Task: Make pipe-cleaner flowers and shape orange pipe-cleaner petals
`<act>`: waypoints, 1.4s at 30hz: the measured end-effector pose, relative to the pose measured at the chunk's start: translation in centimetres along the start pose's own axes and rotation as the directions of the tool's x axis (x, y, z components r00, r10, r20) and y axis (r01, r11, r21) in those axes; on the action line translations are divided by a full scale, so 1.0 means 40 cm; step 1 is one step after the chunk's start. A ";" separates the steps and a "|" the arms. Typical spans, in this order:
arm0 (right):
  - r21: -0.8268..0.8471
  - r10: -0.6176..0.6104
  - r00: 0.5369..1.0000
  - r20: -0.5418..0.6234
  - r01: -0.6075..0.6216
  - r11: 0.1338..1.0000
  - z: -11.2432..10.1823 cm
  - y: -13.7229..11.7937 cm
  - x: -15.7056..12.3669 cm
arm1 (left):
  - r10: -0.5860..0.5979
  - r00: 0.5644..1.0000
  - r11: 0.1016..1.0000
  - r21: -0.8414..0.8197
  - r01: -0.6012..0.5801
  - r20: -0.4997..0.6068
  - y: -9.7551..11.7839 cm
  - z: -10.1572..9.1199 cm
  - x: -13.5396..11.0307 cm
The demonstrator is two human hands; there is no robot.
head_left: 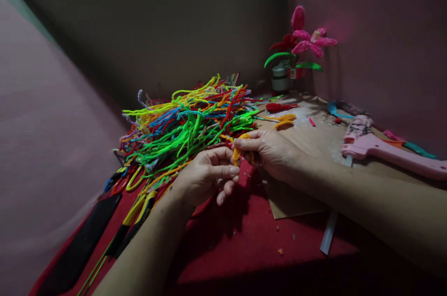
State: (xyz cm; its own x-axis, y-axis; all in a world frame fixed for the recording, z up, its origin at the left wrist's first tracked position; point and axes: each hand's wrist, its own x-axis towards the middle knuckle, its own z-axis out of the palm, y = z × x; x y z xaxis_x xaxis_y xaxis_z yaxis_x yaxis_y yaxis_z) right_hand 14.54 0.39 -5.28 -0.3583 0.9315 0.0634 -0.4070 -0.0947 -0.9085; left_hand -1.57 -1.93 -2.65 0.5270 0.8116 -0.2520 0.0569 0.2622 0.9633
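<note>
My left hand (pixel 206 176) and my right hand (pixel 270 151) meet over the red floor covering (pixel 244 245). Together they pinch an orange pipe cleaner (pixel 238 151), bent into a loop between the fingers. My left fingers also press a small red block (pixel 245 172) just below it. Both hands are closed in a pinch. A big heap of coloured pipe cleaners (pixel 190 121) lies right behind my hands.
A brown cardboard sheet (pixel 314 140) lies under my right forearm, with orange pieces (pixel 284 120) and a red piece (pixel 279 107) on it. A pink glue gun (pixel 380 147) rests at right. A pink pipe-cleaner flower (pixel 309 40) stands in a jar (pixel 280 77) in the corner. Yellow-handled pliers (pixel 134 221) lie at lower left.
</note>
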 end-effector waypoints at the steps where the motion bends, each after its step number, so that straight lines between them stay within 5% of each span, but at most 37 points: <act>1: -0.001 -0.009 1.000 0.004 0.009 1.000 -0.002 0.000 0.001 | -0.001 1.000 1.000 -0.010 0.001 -0.005 0.000 -0.001 0.000; 17: -0.007 -0.028 1.000 0.012 0.028 1.000 0.003 -0.002 -0.001 | 0.073 0.992 0.992 -0.094 -0.082 -0.103 -0.007 0.007 0.013; 21: 0.026 -0.035 0.997 0.074 0.033 0.999 -0.003 0.002 -0.001 | 0.180 0.954 0.981 -0.027 -0.192 -0.242 -0.008 0.007 0.012; 26: -0.034 0.038 0.999 -0.016 -0.038 0.999 0.004 -0.012 -0.008 | 0.311 0.877 0.950 0.150 -0.274 -0.367 -0.008 0.012 0.005; 30: -0.109 0.020 0.999 -0.050 -0.026 0.994 0.012 -0.019 -0.016 | 0.353 0.858 0.931 0.227 -0.285 -0.373 -0.012 0.009 0.004; 36: -0.035 -0.058 0.997 0.048 0.060 0.998 0.015 -0.005 -0.013 | 0.340 0.864 0.932 0.258 -0.255 -0.371 -0.012 0.017 0.006; 42: 0.042 -0.116 0.993 -0.001 0.116 0.992 0.013 0.002 -0.008 | 0.344 0.855 0.932 0.256 -0.258 -0.388 -0.009 0.033 0.007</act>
State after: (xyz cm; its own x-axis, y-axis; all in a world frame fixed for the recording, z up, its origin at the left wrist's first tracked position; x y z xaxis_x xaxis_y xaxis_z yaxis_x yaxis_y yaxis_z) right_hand 14.18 -0.11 -5.15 -0.3073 0.9367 0.1679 -0.4808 -0.0006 -0.8768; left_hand -0.33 -2.48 -2.94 0.1418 0.9867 0.0796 0.1345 -0.0989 0.9860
